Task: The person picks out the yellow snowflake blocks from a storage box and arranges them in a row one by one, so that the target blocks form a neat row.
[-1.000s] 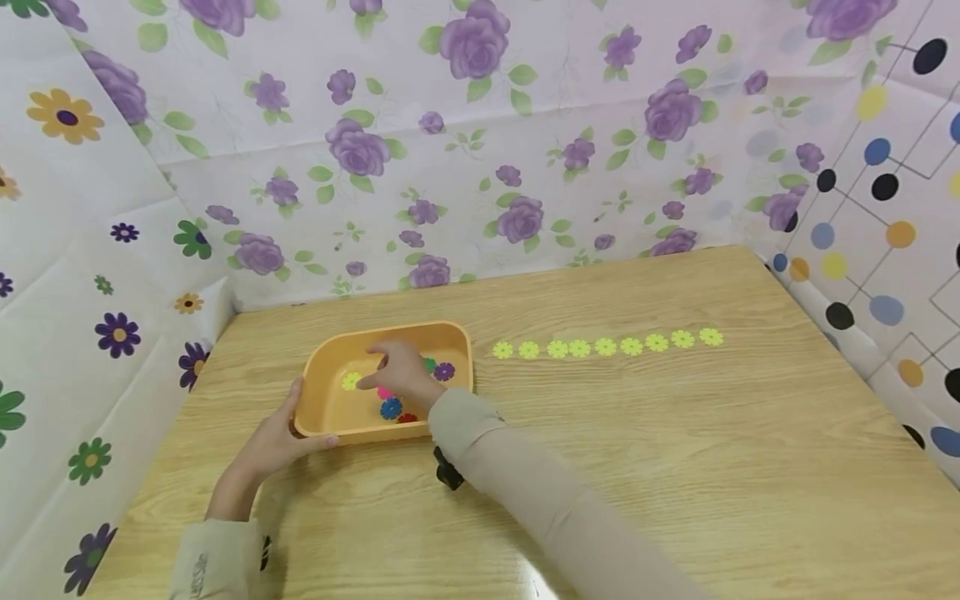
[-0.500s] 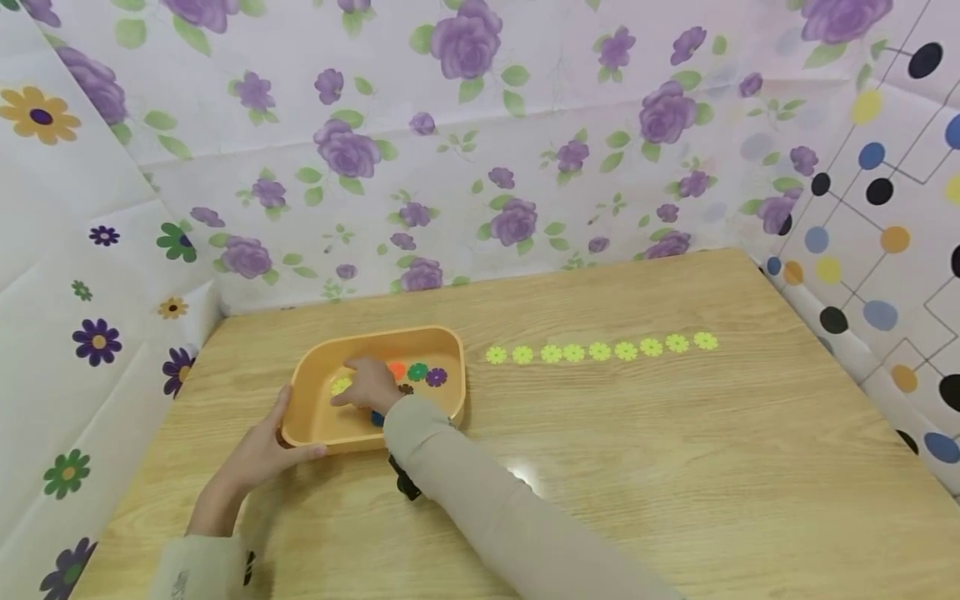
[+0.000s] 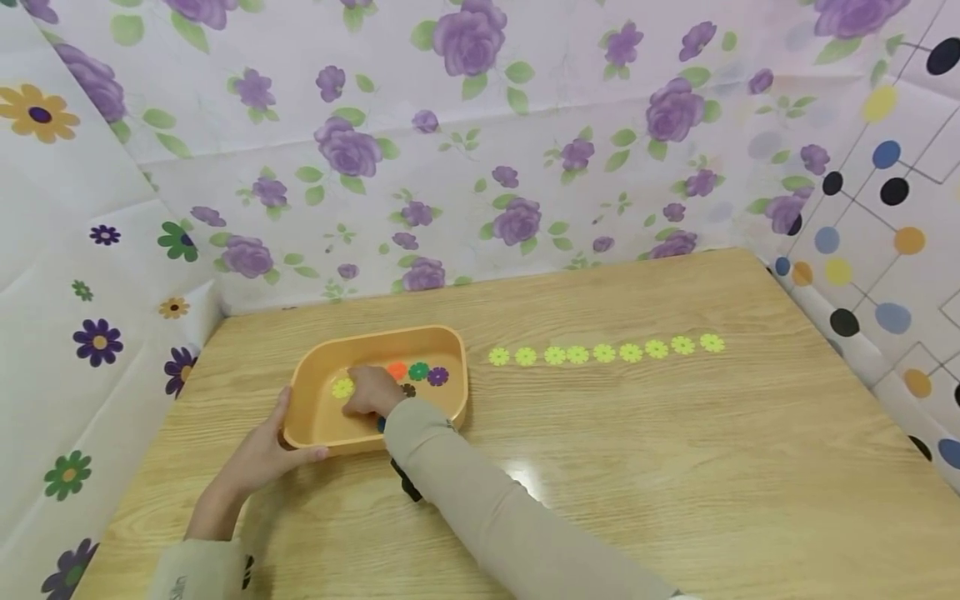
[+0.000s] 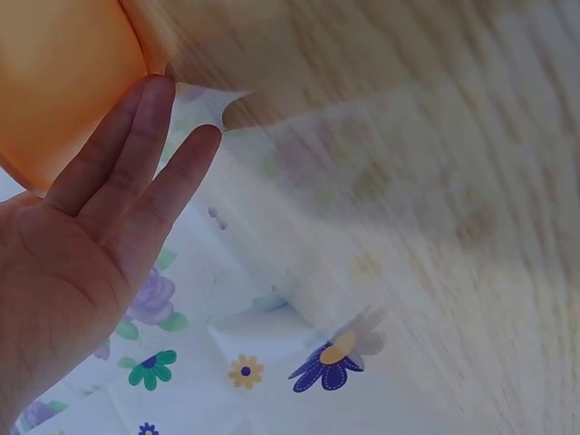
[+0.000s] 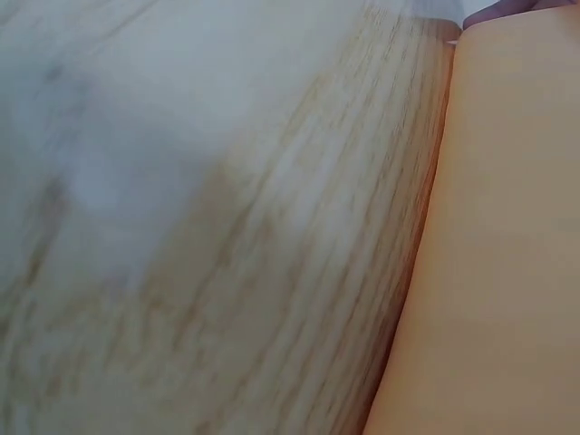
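Note:
An orange plastic tub sits on the table in the head view, with flower-shaped plastic pieces in it. My left hand holds its near left corner, thumb along the front wall and fingers on the left side; the left wrist view shows these fingers against the tub. My right hand reaches down into the tub, just right of a yellow flower piece. Its fingertips and anything under them are hidden. Beside it lie orange, green and purple pieces, plus a partly covered brown one.
Several yellow flower pieces form a row on the wooden table, right of the tub. Flower-printed sheeting stands behind and at the left; dotted sheeting stands at the right.
My right hand has moved left within the tub, its spread thumb and finger drawing closer together beside the yellow piece. My left hand stays on the tub's corner. The view has shifted slightly.

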The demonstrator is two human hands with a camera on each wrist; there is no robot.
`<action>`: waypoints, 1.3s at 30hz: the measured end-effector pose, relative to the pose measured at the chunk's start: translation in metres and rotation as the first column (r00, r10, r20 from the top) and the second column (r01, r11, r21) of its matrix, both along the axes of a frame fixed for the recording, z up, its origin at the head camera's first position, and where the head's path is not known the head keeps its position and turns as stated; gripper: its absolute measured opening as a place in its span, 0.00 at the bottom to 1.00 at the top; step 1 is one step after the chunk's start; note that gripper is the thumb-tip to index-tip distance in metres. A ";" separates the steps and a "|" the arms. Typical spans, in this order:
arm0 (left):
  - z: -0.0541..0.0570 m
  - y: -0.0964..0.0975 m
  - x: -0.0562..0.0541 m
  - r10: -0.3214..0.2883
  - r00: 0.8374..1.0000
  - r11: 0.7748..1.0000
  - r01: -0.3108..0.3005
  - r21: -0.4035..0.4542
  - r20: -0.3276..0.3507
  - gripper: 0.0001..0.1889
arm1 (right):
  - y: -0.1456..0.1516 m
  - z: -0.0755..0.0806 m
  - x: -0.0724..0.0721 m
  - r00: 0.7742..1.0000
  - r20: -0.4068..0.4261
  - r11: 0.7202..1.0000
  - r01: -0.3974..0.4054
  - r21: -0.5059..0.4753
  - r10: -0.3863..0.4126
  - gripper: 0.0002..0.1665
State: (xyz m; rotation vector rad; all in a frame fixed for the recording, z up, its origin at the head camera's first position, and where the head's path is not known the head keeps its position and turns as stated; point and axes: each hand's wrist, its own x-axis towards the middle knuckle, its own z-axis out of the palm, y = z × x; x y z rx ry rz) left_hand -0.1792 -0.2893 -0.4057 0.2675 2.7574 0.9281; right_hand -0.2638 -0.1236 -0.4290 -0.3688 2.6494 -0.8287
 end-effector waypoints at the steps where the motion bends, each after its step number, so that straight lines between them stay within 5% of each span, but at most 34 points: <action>1: 0.000 0.000 0.000 0.000 1.000 1.000 0.000 -0.001 0.002 0.59 | 0.000 0.000 0.000 1.000 0.017 1.000 0.005 0.007 -0.005 0.37; 11: 0.001 0.000 0.000 0.002 1.000 1.000 -0.002 0.002 0.001 0.59 | 0.000 -0.003 0.004 0.993 0.095 0.986 0.087 -0.142 -0.074 0.28; 16: 0.000 0.000 0.000 0.003 1.000 1.000 -0.003 0.001 -0.004 0.59 | 0.000 -0.004 0.004 0.996 0.029 0.995 -0.089 -0.033 0.090 0.33; 19: -0.001 0.000 -0.001 0.006 1.000 1.000 -0.006 -0.003 -0.003 0.59 | 0.000 -0.003 0.003 0.979 -0.024 0.976 -0.202 0.084 0.204 0.31; 22: -0.001 0.000 -0.001 0.006 1.000 1.000 -0.006 -0.003 -0.005 0.59 | -0.001 -0.002 0.003 0.970 -0.036 0.965 -0.234 0.118 0.240 0.28; 39: 0.001 0.001 0.000 -0.006 1.000 1.000 0.006 0.000 -0.012 0.59 | -0.003 -0.002 0.003 0.982 -0.015 0.981 -0.187 0.049 0.188 0.19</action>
